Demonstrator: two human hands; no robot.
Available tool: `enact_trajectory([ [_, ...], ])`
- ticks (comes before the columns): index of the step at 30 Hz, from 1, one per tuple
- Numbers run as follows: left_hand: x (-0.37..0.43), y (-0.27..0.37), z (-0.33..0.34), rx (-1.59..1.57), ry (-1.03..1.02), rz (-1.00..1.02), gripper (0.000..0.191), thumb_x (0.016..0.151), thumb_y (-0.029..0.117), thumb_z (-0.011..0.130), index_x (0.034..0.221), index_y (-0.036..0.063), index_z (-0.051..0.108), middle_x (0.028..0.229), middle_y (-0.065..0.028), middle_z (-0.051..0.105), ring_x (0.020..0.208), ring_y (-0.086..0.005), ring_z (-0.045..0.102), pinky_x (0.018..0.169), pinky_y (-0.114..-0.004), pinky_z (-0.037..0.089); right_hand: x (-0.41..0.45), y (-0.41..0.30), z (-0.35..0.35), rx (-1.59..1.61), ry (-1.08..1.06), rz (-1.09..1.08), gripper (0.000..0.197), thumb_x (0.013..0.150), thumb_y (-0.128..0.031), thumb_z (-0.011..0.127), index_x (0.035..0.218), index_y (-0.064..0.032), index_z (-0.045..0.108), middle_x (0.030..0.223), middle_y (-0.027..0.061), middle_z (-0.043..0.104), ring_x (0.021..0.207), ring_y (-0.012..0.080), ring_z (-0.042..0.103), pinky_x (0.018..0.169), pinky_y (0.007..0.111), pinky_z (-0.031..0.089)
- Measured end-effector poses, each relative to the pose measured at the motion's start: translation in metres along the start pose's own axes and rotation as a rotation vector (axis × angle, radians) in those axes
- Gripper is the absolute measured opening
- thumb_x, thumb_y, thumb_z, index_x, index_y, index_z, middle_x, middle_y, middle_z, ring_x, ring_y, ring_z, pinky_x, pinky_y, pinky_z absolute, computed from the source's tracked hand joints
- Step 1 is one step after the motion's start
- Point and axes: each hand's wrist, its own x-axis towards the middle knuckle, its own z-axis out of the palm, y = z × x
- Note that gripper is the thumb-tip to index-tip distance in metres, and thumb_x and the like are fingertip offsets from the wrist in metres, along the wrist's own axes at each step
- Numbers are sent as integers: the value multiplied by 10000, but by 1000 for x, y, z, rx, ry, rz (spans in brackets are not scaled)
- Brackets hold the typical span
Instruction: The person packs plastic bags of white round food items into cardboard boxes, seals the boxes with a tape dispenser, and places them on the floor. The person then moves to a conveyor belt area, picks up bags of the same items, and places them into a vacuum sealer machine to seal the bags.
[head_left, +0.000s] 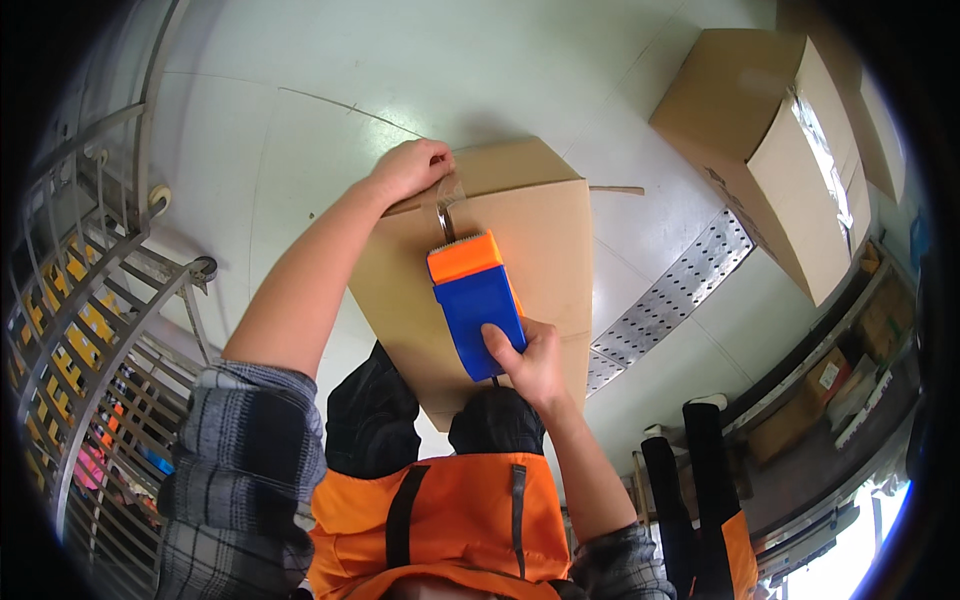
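Observation:
A cardboard box (540, 255) stands on the floor before me, against my knees. My right hand (531, 358) grips a blue and orange tape dispenser (480, 315), its toothed edge towards the box's far side. A strip of clear packing tape (450, 196) runs from the dispenser to the box's far top edge. There my left hand (420, 171) has its fingers curled on the end of the tape; whether they pinch it or press it down I cannot tell.
Another cardboard box (720, 97) with shiny tape stands at upper right, near a perforated metal strip (675, 289) in the floor. Metal trolleys on casters (112, 255) are at left. A co-worker's dark-clad legs (705, 465) show at lower right, beside a shelf (817, 442) holding boxes.

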Motion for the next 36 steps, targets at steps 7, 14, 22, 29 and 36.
enact_trajectory([
  [7, -11, 24, -24, 208, -184, -77, 407, 892, 335, 560, 1189, 57, 568, 1207, -75, 555, 1161, -252, 484, 969, -353, 396, 0, 1, 2, -92, 63, -24, 438, 781, -368, 680, 684, 57, 640, 553, 123, 601, 506, 163, 588, 529, 323, 480],
  [14, -27, 70, -5, -347, -248, -241, 825, 889, 681, 284, 1391, 35, 388, 1460, -145, 349, 1369, -280, 289, 1115, -373, 220, -9, 5, 6, -142, 90, -20, 532, 751, -492, 644, 697, 38, 641, 578, 155, 601, 539, 252, 608, 576, 362, 491],
  [22, -41, 73, 4, 157, 421, 58, 499, 940, 490, 388, 1229, 118, 554, 1219, -96, 570, 1163, -306, 495, 938, -416, 411, -97, 132, -16, -116, 134, -33, 525, 724, -486, 637, 625, 29, 607, 560, 153, 578, 535, 301, 586, 564, 388, 486],
  [29, -46, 220, 174, 632, 171, 1296, 416, 924, 380, 459, 1251, 142, 555, 1281, -95, 538, 1179, -305, 487, 982, -439, 392, -123, 177, -7, -173, 143, -112, 465, 714, -438, 640, 603, 8, 568, 577, 148, 568, 545, 326, 570, 588, 393, 484],
  [36, -77, 240, 231, 810, -404, 708, 503, 959, 481, 327, 1107, 125, 649, 1080, -100, 652, 1007, -324, 589, 865, -408, 474, -184, 251, -37, -25, 57, -192, 443, 706, -413, 641, 602, 4, 534, 579, 165, 540, 538, 346, 558, 556, 401, 465],
])
